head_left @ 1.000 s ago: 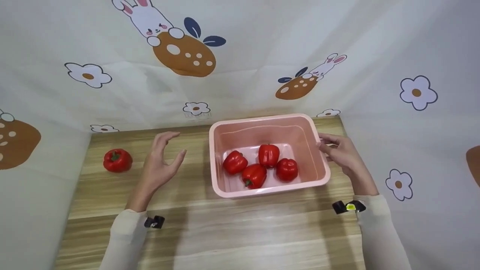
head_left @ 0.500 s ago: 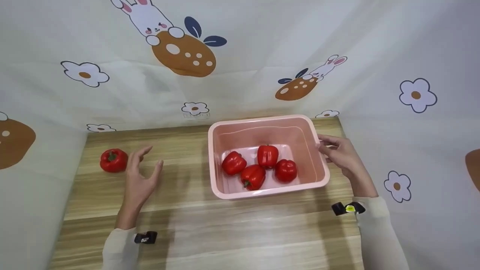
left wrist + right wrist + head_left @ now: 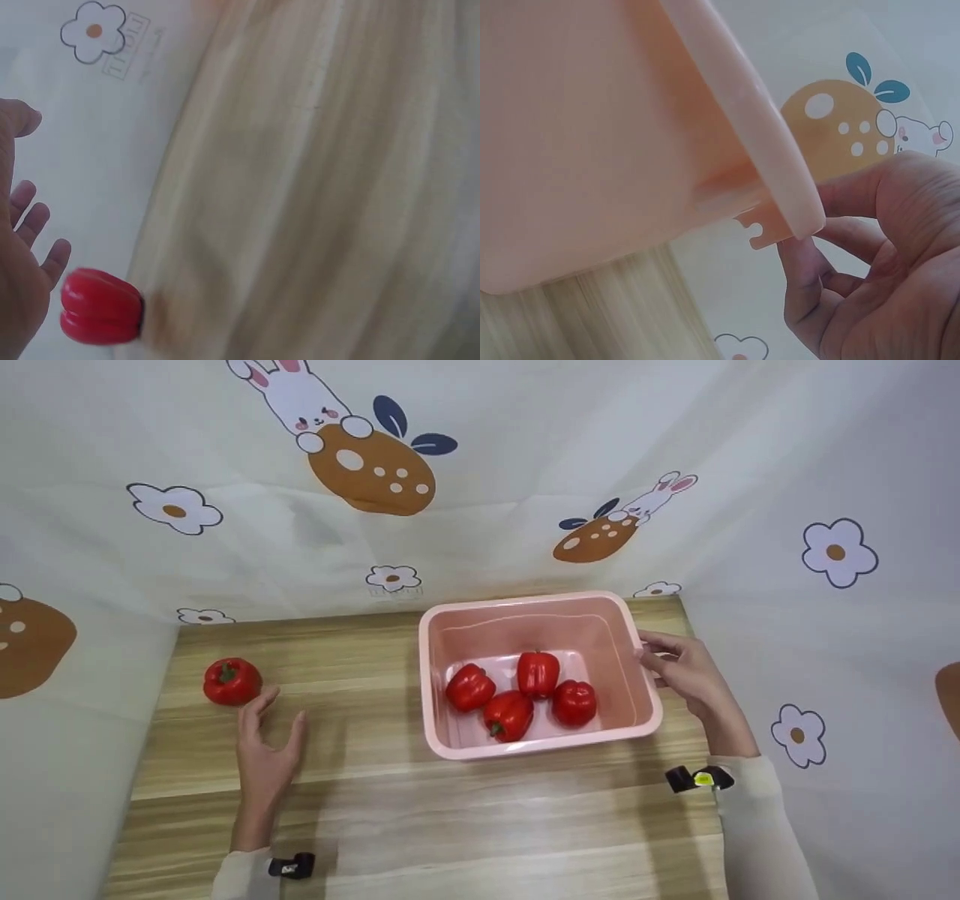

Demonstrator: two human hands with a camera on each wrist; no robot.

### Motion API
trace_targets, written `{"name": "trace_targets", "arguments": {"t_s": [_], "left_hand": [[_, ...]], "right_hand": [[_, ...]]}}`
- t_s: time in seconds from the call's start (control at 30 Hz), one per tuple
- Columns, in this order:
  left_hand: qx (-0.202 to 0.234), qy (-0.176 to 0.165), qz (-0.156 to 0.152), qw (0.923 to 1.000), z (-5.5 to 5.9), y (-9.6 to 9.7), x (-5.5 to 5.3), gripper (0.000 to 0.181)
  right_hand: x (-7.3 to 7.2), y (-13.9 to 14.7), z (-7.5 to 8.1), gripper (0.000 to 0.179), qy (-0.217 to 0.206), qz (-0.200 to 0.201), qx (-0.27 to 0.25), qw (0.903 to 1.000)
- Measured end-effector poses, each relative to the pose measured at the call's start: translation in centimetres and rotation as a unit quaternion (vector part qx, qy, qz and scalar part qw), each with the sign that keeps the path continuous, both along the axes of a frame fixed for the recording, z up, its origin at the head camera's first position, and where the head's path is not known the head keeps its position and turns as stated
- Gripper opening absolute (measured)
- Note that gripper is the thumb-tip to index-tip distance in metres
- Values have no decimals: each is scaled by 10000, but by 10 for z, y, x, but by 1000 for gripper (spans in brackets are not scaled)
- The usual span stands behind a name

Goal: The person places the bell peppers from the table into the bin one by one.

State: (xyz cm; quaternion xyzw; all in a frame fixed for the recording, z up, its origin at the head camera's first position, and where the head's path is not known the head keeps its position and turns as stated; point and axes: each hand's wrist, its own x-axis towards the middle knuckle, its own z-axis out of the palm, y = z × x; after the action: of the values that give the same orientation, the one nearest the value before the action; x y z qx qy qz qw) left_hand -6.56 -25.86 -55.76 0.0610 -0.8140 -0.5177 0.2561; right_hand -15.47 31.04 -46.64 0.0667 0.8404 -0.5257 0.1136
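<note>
A red bell pepper (image 3: 232,682) with a green stem stands on the wooden table at the left. My left hand (image 3: 264,757) hovers just in front and right of it, thumb and fingers apart, holding nothing. In the left wrist view the same bell pepper (image 3: 101,307) appears below the loosely bent fingers of my left hand (image 3: 22,277). A pink plastic basin (image 3: 637,712) holds several more red bell peppers (image 3: 508,715). My right hand (image 3: 686,671) grips the basin's right rim. Up close, the right hand's fingers (image 3: 870,196) pinch the rim (image 3: 776,165).
The wooden table (image 3: 465,825) meets a pale curtain (image 3: 480,472) printed with rabbits and flowers at the back and both sides. The basin's back edge is close to that curtain. Bare wood lies between the single pepper and the basin.
My left hand has moved left and back toward me, from beside the basin to near the lone bell pepper. My right hand keeps its hold on the basin rim.
</note>
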Motion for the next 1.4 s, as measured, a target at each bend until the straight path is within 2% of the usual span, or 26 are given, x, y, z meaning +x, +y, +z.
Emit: {"name": "trace_targets", "arguments": {"t_s": [0.2,0.3,0.43,0.5,0.57,0.67,0.87,1.17,1.4], "left_hand": [[69,-476,560,9973,-20,-4,8,54],[176,-416,838,9955,-30,-6,12,54],[234,-371,1142,9925,-53,-18,12,54],[205,-485,1265,9906,-65,-27,10,57],[230,-588,1324,9892,-71,-34,8,60],[319,-713,1378,9874,-74,-42,5,65],[468,-794,1394,9859,-72,-55,-2,68],[443,-654,1524,9852,-74,-74,-21,68],[570,-518,1544,9850,-79,-74,-31,72]], "right_hand": [[0,1,0,46,-17,-21,-113,9999],[1,3,0,46,-34,-23,-87,10000],[1,2,-1,47,-49,-7,-40,10000],[1,1,-1,46,-44,-12,-57,10000],[1,0,-1,46,-27,-21,-66,10000],[1,-1,-1,46,-16,-10,-110,9999],[0,-3,-2,46,38,52,-193,9998],[0,-5,-5,46,23,80,-147,9999],[0,0,-2,47,-4,23,-47,10000]]}}
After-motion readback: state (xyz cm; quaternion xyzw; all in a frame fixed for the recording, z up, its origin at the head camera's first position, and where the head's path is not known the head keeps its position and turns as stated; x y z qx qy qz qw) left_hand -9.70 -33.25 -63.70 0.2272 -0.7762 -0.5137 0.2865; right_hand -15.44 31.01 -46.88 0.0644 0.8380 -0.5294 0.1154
